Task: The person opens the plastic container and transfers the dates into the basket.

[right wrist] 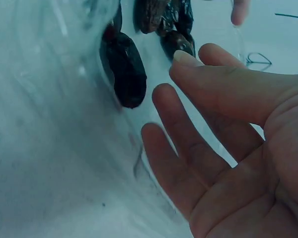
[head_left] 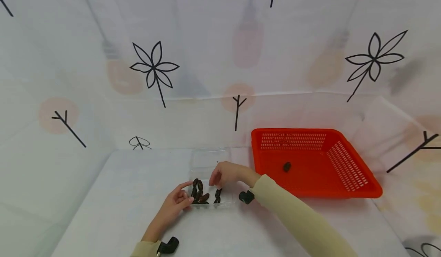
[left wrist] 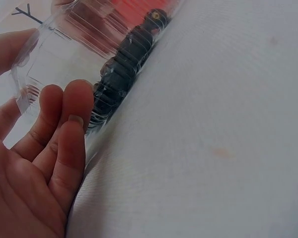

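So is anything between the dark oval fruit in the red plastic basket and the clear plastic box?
Yes. In the head view, the basket's left wall stands between the fruit and the box, and the right hand and wrist overlap the direct line. The box's lid appears folded back, off the opening.

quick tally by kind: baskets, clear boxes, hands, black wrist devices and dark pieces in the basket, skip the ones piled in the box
Red basket: 1
Clear plastic box: 1
Hands: 2, the left hand and the right hand
Black wrist devices: 2
Dark piece in the basket: 1
Total: 7
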`<action>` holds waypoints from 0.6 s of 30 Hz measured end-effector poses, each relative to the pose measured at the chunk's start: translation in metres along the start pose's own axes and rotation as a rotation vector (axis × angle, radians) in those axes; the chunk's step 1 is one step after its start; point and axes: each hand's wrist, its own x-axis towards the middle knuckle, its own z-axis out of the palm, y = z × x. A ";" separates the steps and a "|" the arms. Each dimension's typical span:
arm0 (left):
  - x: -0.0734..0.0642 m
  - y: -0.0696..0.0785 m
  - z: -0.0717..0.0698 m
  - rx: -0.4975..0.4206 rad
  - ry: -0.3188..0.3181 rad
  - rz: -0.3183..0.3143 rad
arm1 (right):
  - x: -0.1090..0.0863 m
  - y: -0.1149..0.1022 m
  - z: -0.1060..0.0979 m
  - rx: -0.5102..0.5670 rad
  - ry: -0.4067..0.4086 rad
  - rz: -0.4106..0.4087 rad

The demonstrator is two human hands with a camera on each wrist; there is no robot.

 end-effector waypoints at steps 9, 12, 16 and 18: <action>-0.001 0.001 -0.002 0.032 0.018 0.012 | 0.008 -0.004 0.014 -0.165 -0.063 0.034; -0.002 0.002 -0.002 0.028 0.018 0.011 | 0.012 -0.003 0.016 -0.198 -0.076 0.053; -0.001 0.002 -0.001 0.023 0.013 0.000 | 0.013 -0.001 0.018 -0.207 -0.083 0.082; -0.001 0.002 0.000 0.034 0.016 -0.006 | 0.012 -0.001 0.019 -0.200 -0.083 0.088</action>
